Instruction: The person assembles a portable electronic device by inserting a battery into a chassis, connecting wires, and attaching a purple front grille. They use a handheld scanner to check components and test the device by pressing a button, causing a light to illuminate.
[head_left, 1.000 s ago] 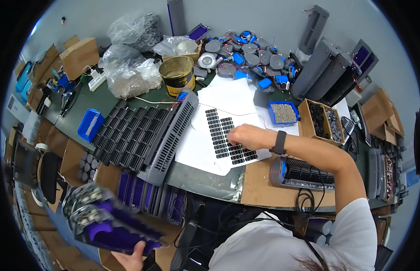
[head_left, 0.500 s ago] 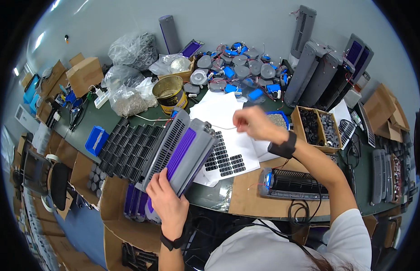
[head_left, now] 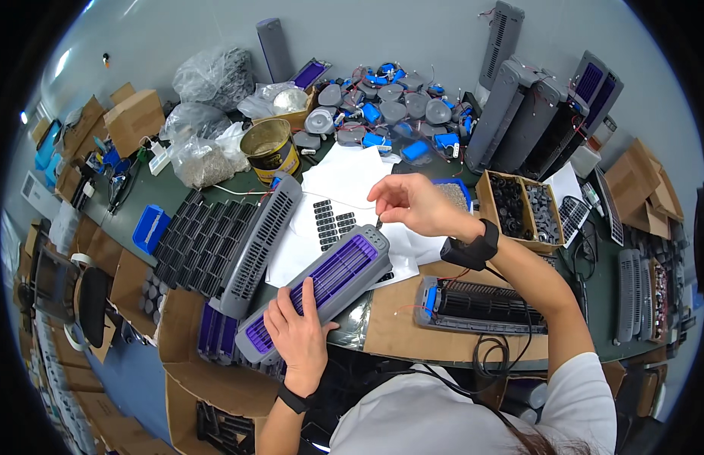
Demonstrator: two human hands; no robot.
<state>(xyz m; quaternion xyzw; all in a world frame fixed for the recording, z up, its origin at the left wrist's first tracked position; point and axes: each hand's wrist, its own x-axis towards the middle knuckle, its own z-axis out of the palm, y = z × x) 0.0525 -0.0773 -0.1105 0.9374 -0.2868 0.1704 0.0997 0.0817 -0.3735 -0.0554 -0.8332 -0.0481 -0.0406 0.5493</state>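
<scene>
My left hand (head_left: 295, 330) grips the lower end of a long grey plastic housing with a purple grille (head_left: 322, 288), fingers laid over its face and thumb at its side. The housing slants up to the right, grille upward, partly covering a white sheet of black labels (head_left: 333, 220). Just above its far end is my right hand (head_left: 413, 205), fingers curled and thumb close to the forefinger. A small dark spot shows at those fingertips, too small to name. Left of the housing, another grey slotted housing (head_left: 261, 246) leans beside stacked black slatted parts (head_left: 204, 243).
A black fan unit (head_left: 481, 307) lies on cardboard (head_left: 390, 322) at right, with cables. Behind stand a yellow-black tin (head_left: 270, 148), a pile of grey discs with blue battery packs (head_left: 394, 114), a divided parts box (head_left: 519, 208) and upright housings (head_left: 511, 114). An open carton (head_left: 208, 383) is at front left.
The held housing has turned its grille upward and swung to the right, away from the slotted one. My right hand has shifted slightly left, its fingers now above the housing's far end.
</scene>
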